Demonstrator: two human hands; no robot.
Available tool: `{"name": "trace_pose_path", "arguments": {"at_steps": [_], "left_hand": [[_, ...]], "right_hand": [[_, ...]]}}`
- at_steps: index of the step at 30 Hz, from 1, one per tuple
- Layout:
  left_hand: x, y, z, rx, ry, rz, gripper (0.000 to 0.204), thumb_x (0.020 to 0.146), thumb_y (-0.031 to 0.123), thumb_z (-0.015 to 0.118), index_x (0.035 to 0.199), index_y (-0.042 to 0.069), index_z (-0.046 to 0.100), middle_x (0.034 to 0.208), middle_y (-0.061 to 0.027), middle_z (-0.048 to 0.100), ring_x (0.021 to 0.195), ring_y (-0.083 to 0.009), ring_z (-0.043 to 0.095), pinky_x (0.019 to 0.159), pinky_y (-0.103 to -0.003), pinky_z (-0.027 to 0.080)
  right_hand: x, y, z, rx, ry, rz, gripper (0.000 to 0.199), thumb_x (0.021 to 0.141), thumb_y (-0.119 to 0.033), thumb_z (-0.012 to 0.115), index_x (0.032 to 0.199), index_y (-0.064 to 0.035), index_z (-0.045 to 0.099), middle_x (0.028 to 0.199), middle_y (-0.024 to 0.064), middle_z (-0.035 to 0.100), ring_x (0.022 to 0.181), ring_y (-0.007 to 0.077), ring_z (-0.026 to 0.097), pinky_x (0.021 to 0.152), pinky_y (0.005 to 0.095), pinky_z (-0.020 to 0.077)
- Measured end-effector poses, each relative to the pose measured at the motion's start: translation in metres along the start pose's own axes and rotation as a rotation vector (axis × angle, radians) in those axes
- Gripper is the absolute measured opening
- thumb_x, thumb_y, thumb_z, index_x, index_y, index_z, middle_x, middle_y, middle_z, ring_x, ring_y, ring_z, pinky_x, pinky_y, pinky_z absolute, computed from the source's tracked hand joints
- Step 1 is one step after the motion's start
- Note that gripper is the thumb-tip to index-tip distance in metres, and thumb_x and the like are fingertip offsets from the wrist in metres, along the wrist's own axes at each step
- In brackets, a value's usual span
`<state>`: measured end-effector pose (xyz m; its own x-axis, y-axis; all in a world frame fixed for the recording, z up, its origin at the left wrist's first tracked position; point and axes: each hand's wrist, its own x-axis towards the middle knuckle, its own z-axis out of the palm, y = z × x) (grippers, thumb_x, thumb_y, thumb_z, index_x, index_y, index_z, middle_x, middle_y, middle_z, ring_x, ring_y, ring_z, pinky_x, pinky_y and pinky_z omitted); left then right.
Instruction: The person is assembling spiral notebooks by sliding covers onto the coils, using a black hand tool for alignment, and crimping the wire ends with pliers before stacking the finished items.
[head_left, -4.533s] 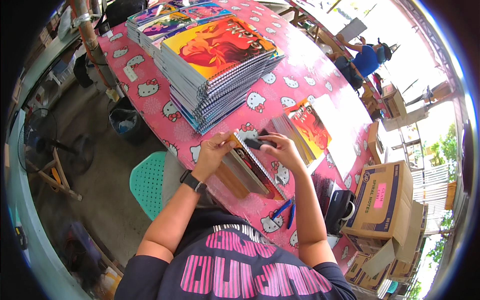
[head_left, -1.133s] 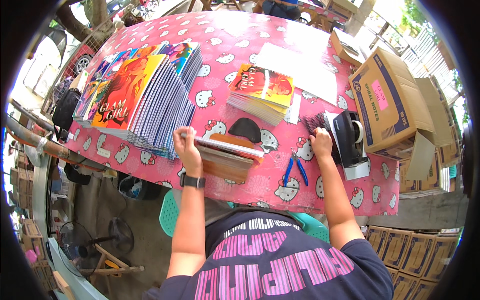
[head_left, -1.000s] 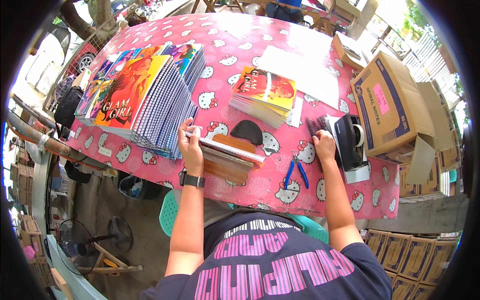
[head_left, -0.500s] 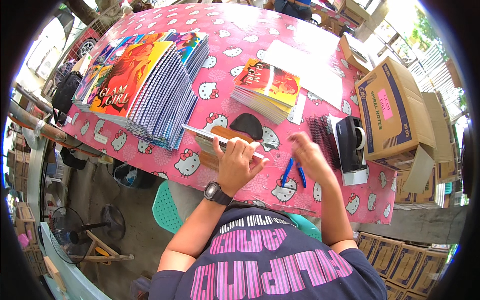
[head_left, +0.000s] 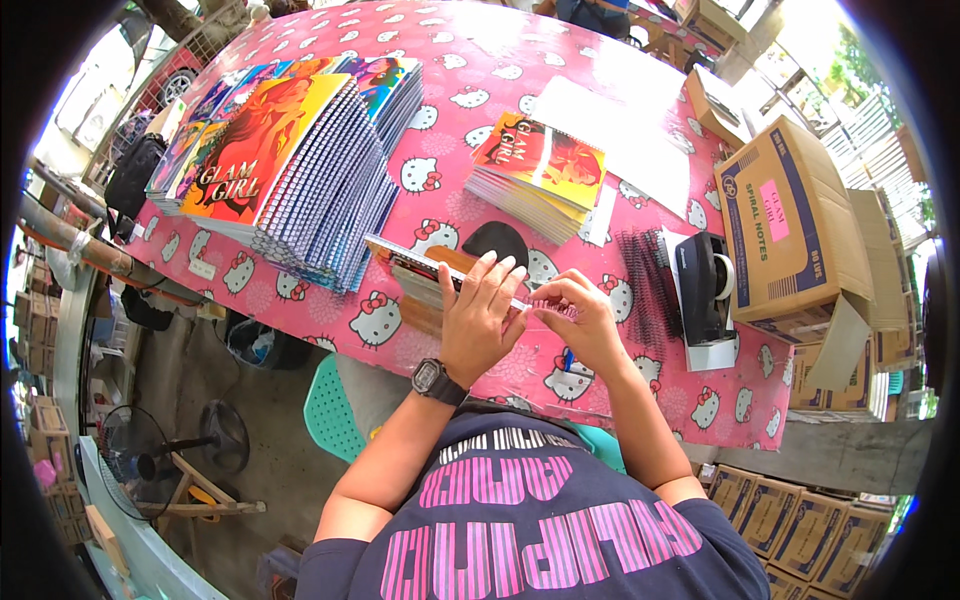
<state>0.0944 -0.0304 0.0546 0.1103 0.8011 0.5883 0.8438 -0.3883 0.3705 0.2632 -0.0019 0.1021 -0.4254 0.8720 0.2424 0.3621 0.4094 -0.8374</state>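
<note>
My left hand grips a notebook tilted on its long edge, the fingers laid out across its upper edge and the thumb on the near side. A wooden block is against it. At the notebook's right end my right hand pinches a dark pinkish spiral coil, which meets the notebook's edge; how far it is threaded is hidden. Blue-handled pliers lie by my right wrist, mostly covered by it. Just beyond my left hand sits a black rounded object.
Tall stacks of spiral notebooks stand at the left, a smaller pile farther ahead. To the right are loose dark coils, a black tape dispenser and an open cardboard box. The pink table's front edge is close to my body.
My right hand has moved left, from above the pliers to the notebook's right end, and the coil now shows in its fingers. My left hand's fingers have straightened over the notebook's edge.
</note>
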Motion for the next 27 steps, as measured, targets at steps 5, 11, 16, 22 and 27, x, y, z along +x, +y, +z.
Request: {"name": "trace_pose_path", "arguments": {"at_steps": [5,11,16,22,27], "left_hand": [[0.0009,-0.0005,-0.0011,-0.006,-0.001,0.005,0.047,0.08,0.032,0.064,0.122,0.011,0.057,0.127,-0.0054,0.055,0.126,-0.025,0.044,0.11,-0.062,0.007],[0.0017,0.0005,0.0007,0.012,0.003,0.008,0.049,0.08,0.031,0.063,0.124,0.01,0.055,0.127,-0.0056,0.054,0.126,-0.0251,0.044,0.11,-0.062,0.007],[0.0001,-0.0007,0.0007,-0.011,0.006,0.007,0.05,0.08,0.03,0.063,0.125,0.01,0.054,0.128,-0.0059,0.054,0.126,-0.0245,0.043,0.11,-0.062,0.007],[0.0015,0.0009,0.0,-0.024,-0.012,-0.012,0.052,0.079,0.029,0.064,0.126,0.01,0.054,0.129,-0.0052,0.053,0.126,-0.0239,0.043,0.11,-0.062,0.006],[0.0042,0.0021,-0.0017,0.041,-0.024,0.0,0.055,0.078,0.03,0.066,0.127,0.009,0.053,0.128,-0.0026,0.053,0.126,-0.0221,0.044,0.108,-0.064,0.006]], "right_hand": [[0.0029,0.0045,-0.0018,-0.159,0.01,-0.168,0.019,0.071,0.003,0.067,0.087,-0.0056,0.064,0.088,0.0076,0.058,0.087,0.0265,0.056,0.077,0.0351,0.0467],[0.0005,0.0064,0.0046,-0.085,0.088,-0.145,0.019,0.07,0.004,0.067,0.086,-0.0055,0.064,0.089,0.0084,0.059,0.089,0.0269,0.056,0.078,0.0361,0.0469],[0.0001,0.0058,-0.0012,-0.002,-0.02,-0.161,0.019,0.07,0.004,0.068,0.086,-0.0052,0.064,0.089,0.0089,0.059,0.088,0.026,0.057,0.076,0.0356,0.0474],[0.0021,0.011,0.002,-0.163,-0.024,-0.268,0.02,0.072,0.004,0.067,0.089,-0.0059,0.065,0.09,0.0093,0.06,0.089,0.0263,0.058,0.074,0.0346,0.0486],[0.0015,0.0089,-0.0043,-0.047,-0.115,-0.06,0.031,0.078,-0.002,0.067,0.109,-0.0073,0.061,0.089,0.0106,0.058,0.079,0.0246,0.058,0.071,0.0335,0.0485]]}}
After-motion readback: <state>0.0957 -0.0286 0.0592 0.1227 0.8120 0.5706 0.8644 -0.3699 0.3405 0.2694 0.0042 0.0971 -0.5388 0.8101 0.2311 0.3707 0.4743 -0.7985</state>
